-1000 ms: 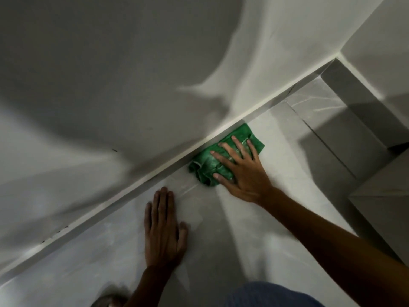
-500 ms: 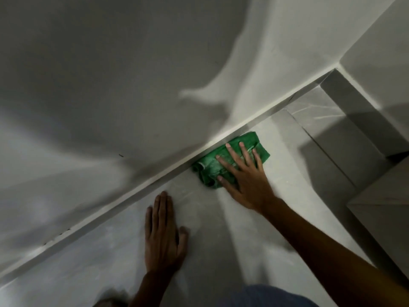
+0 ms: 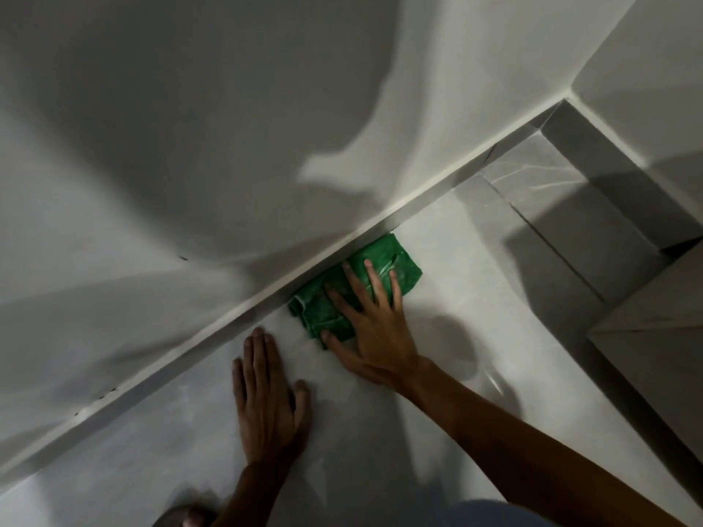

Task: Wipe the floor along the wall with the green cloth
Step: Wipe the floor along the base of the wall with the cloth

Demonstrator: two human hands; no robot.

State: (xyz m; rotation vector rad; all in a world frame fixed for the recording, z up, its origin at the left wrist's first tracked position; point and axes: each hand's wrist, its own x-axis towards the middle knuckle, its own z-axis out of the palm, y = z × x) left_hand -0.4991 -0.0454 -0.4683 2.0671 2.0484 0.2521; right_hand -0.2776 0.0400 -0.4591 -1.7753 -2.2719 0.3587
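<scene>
The crumpled green cloth (image 3: 315, 308) lies on the pale tiled floor (image 3: 152, 450), tight against the skirting strip (image 3: 213, 338) at the foot of the white wall (image 3: 190, 127). My right hand (image 3: 376, 329) presses flat on the cloth with fingers spread, covering its middle. My left hand (image 3: 268, 405) rests palm down on the bare floor just left of the cloth, fingers together, holding nothing.
The wall meets a second wall at a corner (image 3: 570, 97) at the upper right. A grey box-like block (image 3: 646, 355) stands on the floor at the right. A foot (image 3: 182, 519) and a blue-clad knee (image 3: 494, 515) show at the bottom edge.
My right hand has slid the cloth a little leftward along the skirting, closer to my left hand. The left hand stays planted on the floor.
</scene>
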